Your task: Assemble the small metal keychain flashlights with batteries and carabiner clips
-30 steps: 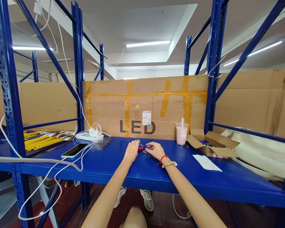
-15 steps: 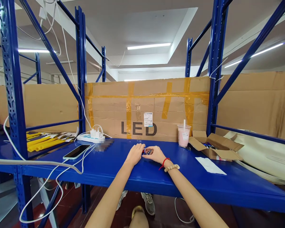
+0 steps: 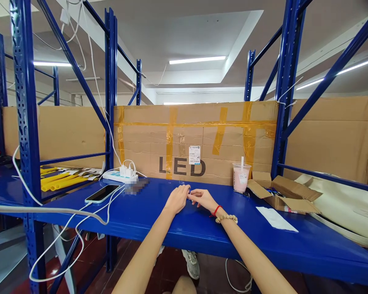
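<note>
Both hands meet over the blue shelf top, in front of the cardboard marked LED. Curled fingers of my left hand close round a small dark blue object, most of which they hide; its kind I cannot make out. From the other side my right hand reaches in with bent fingers, thumb and fingertips pinched at the same small object. A red cord and a beaded bracelet circle the right wrist.
A phone and a power strip with white cables lie left. To the right stand a pink drink cup, an open cardboard box and a white paper. Blue posts flank the shelf; yellow tubes lie far left.
The view has shifted slightly, so the scene sits further right. The right fingers have changed their bend at the small object, and less of it shows now between the hands.
</note>
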The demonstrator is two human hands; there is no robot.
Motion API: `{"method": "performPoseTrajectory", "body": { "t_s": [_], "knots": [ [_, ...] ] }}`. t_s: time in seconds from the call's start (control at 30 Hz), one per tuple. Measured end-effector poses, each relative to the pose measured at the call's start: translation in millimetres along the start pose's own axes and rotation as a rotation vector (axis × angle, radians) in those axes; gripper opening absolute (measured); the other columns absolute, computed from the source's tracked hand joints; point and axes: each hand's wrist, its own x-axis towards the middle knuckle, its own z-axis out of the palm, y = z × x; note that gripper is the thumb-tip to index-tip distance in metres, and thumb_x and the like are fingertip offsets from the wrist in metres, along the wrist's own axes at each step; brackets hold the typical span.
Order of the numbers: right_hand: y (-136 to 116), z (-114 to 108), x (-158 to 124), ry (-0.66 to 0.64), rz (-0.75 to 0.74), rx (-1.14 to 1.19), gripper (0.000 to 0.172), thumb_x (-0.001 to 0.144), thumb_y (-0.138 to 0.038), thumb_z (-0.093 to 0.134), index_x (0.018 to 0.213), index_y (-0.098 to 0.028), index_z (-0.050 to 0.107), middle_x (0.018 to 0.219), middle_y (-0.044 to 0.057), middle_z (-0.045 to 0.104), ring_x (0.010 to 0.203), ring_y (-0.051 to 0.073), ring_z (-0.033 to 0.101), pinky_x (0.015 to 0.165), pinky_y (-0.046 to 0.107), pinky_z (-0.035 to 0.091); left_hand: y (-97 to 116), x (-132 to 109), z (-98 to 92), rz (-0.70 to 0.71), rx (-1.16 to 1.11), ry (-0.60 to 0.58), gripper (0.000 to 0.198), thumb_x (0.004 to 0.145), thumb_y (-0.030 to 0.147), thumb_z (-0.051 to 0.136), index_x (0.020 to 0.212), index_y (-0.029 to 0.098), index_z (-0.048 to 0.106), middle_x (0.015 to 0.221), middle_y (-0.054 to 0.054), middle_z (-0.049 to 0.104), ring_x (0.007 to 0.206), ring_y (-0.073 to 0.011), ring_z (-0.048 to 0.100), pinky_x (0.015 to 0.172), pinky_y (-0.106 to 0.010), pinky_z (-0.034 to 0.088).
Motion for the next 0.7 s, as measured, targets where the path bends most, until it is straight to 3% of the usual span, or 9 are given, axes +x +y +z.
{"method": "performPoseTrajectory", "body": {
  "t_s": [0.2, 0.5, 0.7],
  "knots": [
    [-0.5, -3.9, 2.8, 0.090, 0.001, 0.034, 0.050, 0.052, -0.046, 0.073, 0.086, -0.011, 0.063, 0.071, 0.007, 0.065, 0.047, 0.008, 0.054, 0.036, 0.016, 0.038, 1.2, -1.2, -2.8, -0.089, -0.002, 0.062, 0.030, 0.093, 0.024, 0.020, 0.104, 0.016, 0.048, 0.103, -0.008, 0.056, 0.096, -0.0175, 0.051, 0.084, -0.030, 0.039],
    [1.7, -6.3, 1.9, 0.095, -0.060, -0.022, 0.049, 0.059, -0.045, 0.068, 0.093, -0.011, 0.064, 0.064, 0.003, 0.063, 0.045, 0.008, 0.052, 0.036, 0.017, 0.038, 0.6, 1.5, 0.7, -0.141, 0.049, -0.068, 0.029, 0.093, 0.028, 0.022, 0.097, 0.017, 0.049, 0.097, -0.007, 0.057, 0.094, -0.0177, 0.052, 0.082, -0.028, 0.039],
    [1.1, -5.1, -3.4, 0.135, -0.163, -0.237, 0.041, 0.068, -0.040, 0.062, 0.100, -0.014, 0.063, 0.078, 0.006, 0.065, 0.046, 0.009, 0.056, 0.039, 0.019, 0.040, -0.5, 2.1, 3.3, -0.166, 0.024, -0.154, 0.028, 0.094, 0.024, 0.020, 0.099, 0.017, 0.047, 0.093, -0.007, 0.059, 0.089, -0.0168, 0.057, 0.073, -0.025, 0.042]
  ]
}}
